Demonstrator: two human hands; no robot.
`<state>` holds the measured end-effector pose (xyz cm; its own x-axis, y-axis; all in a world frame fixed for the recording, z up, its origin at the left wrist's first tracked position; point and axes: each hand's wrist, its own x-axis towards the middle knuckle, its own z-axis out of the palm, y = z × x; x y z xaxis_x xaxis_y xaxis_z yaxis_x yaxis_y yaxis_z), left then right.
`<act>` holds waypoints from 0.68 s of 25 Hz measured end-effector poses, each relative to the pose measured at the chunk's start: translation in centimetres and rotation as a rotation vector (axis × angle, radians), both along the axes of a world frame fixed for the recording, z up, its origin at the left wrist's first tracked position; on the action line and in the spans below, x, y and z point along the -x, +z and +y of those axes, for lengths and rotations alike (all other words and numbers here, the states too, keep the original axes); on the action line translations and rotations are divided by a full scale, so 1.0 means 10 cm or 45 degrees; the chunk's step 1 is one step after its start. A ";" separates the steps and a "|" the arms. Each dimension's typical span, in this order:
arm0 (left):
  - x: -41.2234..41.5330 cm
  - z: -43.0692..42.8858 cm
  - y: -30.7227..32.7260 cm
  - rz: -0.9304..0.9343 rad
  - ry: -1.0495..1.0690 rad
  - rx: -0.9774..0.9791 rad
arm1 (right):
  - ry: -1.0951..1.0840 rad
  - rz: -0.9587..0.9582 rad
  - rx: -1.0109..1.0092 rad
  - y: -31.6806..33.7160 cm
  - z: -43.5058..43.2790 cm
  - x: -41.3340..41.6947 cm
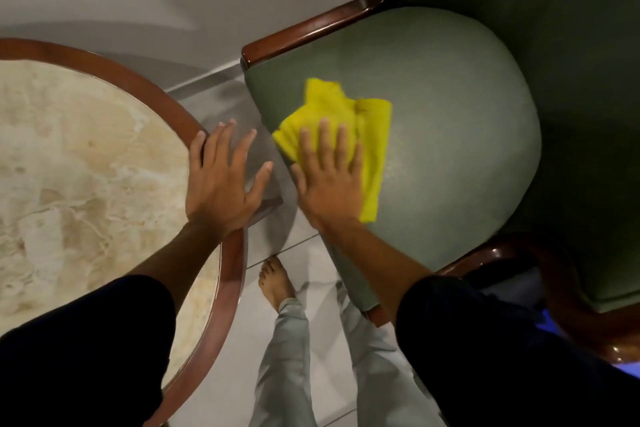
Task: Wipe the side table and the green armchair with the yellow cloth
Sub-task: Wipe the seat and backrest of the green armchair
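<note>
The yellow cloth [349, 125] lies crumpled on the seat cushion of the green armchair [450, 135], near its left front corner. My right hand [329, 180] presses flat on the cloth's near half, fingers spread. My left hand [221, 180] rests on the dark wooden rim of the round side table [145, 87], fingers apart and reaching past the rim over the floor gap, holding nothing. The table has a beige marble top.
A narrow strip of grey tiled floor [273, 239] separates table and chair; my bare foot [275, 282] and light trouser legs stand in it. The chair's wooden armrests [311, 28] curve along its far and near sides. A pale wall lies beyond.
</note>
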<state>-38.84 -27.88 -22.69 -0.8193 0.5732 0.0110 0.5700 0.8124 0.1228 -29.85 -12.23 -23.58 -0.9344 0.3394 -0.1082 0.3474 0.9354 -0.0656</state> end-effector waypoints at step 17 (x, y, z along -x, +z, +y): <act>0.00 0.15 0.17 0.072 -0.075 0.060 | -1.301 0.141 0.233 0.06 1.09 -0.85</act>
